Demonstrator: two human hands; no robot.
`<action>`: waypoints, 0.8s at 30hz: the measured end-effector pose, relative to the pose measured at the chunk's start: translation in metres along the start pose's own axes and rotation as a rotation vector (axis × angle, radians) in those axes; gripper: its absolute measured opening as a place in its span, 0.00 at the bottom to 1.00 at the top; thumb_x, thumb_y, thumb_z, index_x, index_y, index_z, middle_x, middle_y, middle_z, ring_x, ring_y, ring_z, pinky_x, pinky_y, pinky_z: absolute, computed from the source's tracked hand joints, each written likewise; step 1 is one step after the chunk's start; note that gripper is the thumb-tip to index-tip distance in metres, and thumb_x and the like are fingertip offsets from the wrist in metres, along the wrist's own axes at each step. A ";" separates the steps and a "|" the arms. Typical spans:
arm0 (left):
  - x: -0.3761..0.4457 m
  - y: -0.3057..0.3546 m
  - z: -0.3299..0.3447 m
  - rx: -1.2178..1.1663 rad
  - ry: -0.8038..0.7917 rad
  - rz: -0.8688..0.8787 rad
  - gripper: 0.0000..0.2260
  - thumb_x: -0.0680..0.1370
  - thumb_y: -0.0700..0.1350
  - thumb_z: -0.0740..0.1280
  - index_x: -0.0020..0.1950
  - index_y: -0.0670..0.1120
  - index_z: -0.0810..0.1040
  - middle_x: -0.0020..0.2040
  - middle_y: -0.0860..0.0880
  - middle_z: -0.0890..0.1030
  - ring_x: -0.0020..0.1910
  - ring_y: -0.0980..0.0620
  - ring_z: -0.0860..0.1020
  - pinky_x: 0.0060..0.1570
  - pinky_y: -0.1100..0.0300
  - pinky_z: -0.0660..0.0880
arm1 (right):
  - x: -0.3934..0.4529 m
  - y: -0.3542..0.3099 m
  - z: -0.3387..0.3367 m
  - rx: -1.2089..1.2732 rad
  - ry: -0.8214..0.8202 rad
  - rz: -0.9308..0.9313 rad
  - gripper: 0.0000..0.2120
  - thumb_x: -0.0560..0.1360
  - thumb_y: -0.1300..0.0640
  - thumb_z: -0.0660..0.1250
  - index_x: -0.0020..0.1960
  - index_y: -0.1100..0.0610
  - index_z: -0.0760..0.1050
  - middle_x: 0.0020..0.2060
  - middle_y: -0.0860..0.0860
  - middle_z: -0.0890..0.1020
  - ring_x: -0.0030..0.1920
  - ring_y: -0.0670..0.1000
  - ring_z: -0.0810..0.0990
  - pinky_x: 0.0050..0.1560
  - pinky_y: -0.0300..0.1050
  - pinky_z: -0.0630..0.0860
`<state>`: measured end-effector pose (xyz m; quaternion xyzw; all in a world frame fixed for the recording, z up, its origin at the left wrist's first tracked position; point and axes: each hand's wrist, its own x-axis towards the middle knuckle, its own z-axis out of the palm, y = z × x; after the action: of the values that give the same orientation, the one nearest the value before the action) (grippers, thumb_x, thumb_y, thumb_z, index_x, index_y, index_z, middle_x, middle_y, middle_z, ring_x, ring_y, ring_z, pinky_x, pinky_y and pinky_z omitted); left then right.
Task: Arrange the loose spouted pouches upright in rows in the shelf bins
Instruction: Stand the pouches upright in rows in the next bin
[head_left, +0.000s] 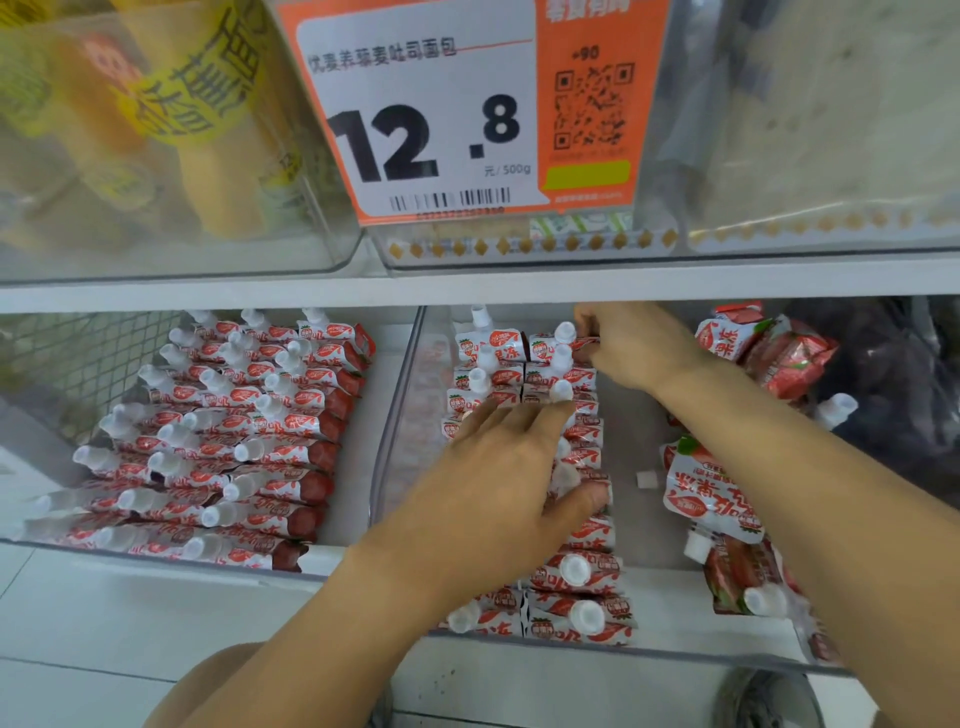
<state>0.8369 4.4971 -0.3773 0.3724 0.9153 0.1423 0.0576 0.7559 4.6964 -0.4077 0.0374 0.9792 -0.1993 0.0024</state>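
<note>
Red-and-white spouted pouches with white caps stand in two rows (524, 374) in the middle clear bin (400, 395). My left hand (498, 478) lies flat over these rows, fingers straight and spread, pressing on the pouch tops. My right hand (623, 343) reaches to the back of the right row and pinches a pouch (584, 345) there. Loose pouches (711, 493) lie flat in a heap at the bin's right side. The left bin (332, 561) is full of tilted pouches in three rows (234, 431).
The shelf above carries clear bins of bread and an orange price tag (441, 119) reading 12.8. More loose pouches (769, 348) lie at the back right beside a dark bag (893, 395). A wire mesh panel (78, 353) stands at the far left.
</note>
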 end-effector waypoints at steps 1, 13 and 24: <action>-0.005 0.003 0.002 0.009 0.015 0.009 0.31 0.78 0.62 0.58 0.77 0.52 0.54 0.75 0.53 0.62 0.73 0.53 0.58 0.71 0.61 0.50 | 0.002 -0.001 -0.002 -0.034 -0.023 -0.003 0.13 0.75 0.59 0.70 0.38 0.50 0.68 0.38 0.50 0.76 0.44 0.55 0.76 0.40 0.43 0.65; -0.048 0.020 0.018 0.058 -0.131 0.140 0.39 0.68 0.66 0.70 0.73 0.58 0.57 0.77 0.50 0.38 0.76 0.47 0.50 0.69 0.49 0.63 | -0.002 -0.008 -0.022 0.012 -0.291 -0.025 0.10 0.79 0.57 0.64 0.52 0.60 0.82 0.47 0.58 0.84 0.50 0.58 0.82 0.54 0.50 0.78; -0.049 0.005 0.008 0.093 -0.186 0.141 0.27 0.69 0.57 0.74 0.66 0.63 0.69 0.77 0.54 0.45 0.67 0.49 0.70 0.64 0.53 0.68 | -0.132 -0.002 -0.074 -0.123 -0.658 -0.027 0.17 0.62 0.49 0.82 0.48 0.46 0.80 0.41 0.42 0.82 0.41 0.42 0.81 0.47 0.44 0.80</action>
<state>0.8770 4.4682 -0.3829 0.4495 0.8833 0.0680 0.1147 0.8877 4.7137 -0.3362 -0.0420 0.9366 -0.1411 0.3181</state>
